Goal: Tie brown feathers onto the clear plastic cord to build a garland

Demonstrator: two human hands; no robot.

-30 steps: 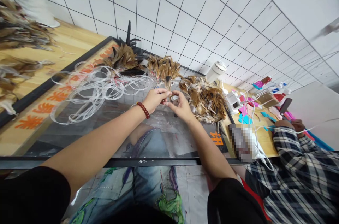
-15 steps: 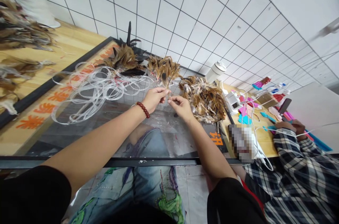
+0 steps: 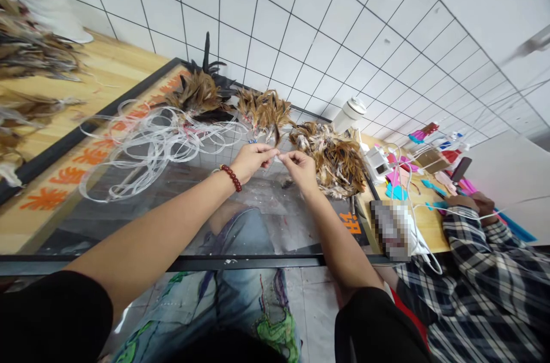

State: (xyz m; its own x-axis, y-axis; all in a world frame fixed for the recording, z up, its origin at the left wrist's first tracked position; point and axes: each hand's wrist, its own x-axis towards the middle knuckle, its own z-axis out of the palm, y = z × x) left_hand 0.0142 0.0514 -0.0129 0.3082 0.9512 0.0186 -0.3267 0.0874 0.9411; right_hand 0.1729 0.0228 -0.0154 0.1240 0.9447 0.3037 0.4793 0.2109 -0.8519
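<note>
My left hand (image 3: 254,161), with a red bead bracelet at the wrist, pinches the base of a small brown feather (image 3: 276,135) over the glass tabletop. My right hand (image 3: 299,167) is closed in a pinch, its fingertips meeting those of my left hand; what it grips is too small to make out. Just beyond the hands lies a bunch of brown feathers (image 3: 263,108). To the right is a larger feather pile (image 3: 329,158). A darker feather bunch (image 3: 197,94) and a loose tangle of clear strip (image 3: 158,145) lie to the left.
More feathers (image 3: 32,48) and a white spool (image 3: 43,2) are at the far left. A white bottle (image 3: 349,114) stands by the tiled wall. Cables, a white power adapter (image 3: 378,165) and coloured pieces lie at the right, near another person's hands (image 3: 466,202) and plaid sleeve.
The hands have closed together until their fingertips meet. The small feather has turned and now leans to the right. The view has shifted slightly.
</note>
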